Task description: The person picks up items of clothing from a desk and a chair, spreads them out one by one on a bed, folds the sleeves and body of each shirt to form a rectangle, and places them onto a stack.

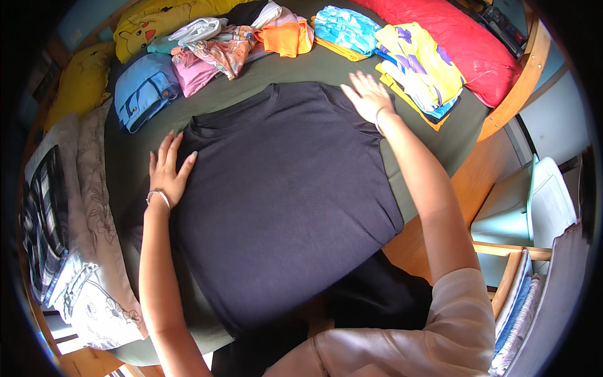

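A dark T-shirt (pixel 287 188) lies spread out on the bed's olive-green sheet (pixel 264 70), its neckline towards the far left. Its lower hem reaches the near side of the bed, by my lap. My left hand (pixel 169 167) rests with fingers apart at the shirt's left shoulder, below the collar. On the far right, my right hand (pixel 370 96) lies flat with spread fingers on the shirt's right sleeve. Neither hand is closed around the cloth. The left sleeve is partly hidden behind my left forearm.
Folded clothes stand along the far side: a blue denim garment (pixel 146 89), an orange cloth (pixel 285 38), a light-blue patterned garment (pixel 346 29) and a yellow-purple one (pixel 419 61). Beyond are a red pillow (pixel 452 42) and yellow cushions (pixel 80 85). A wooden bed rail (pixel 518 92) curves right.
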A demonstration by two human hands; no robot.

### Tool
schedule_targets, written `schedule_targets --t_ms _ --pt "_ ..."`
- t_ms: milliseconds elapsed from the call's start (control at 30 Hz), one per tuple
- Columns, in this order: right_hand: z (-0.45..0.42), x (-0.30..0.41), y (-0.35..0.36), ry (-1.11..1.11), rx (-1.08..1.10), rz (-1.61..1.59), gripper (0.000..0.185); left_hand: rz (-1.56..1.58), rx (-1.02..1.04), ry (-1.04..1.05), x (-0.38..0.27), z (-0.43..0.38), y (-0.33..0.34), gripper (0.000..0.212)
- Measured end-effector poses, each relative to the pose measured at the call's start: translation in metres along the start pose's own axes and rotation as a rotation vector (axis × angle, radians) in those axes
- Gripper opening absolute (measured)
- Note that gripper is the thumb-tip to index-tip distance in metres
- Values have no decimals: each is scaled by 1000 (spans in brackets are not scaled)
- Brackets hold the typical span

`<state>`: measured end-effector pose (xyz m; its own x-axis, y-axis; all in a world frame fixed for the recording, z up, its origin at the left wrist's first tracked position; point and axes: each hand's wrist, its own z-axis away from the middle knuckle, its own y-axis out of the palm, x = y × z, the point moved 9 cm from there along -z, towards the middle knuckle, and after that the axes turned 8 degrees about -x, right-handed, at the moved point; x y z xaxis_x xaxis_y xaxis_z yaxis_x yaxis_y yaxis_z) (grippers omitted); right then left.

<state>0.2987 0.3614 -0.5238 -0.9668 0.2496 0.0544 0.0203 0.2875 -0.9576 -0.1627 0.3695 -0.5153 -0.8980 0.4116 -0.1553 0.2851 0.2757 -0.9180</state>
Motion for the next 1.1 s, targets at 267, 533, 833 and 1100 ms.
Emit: schedule_targets --t_ms 267,533,833,1100 --pt "46 -89 -32 91 -202 -222 52 -180 75 -304 94 38 -10 65" --pt "55 -88 -31 264 124 -927 38 -107 -222 143 -138 -8 -32 50" --pt "47 -22 -79 88 -173 -1838 20 403 84 346 -330 -12 68 73" --pt "90 86 -124 -208 113 -1358 17 2114 543 -940 -227 -19 125 75"
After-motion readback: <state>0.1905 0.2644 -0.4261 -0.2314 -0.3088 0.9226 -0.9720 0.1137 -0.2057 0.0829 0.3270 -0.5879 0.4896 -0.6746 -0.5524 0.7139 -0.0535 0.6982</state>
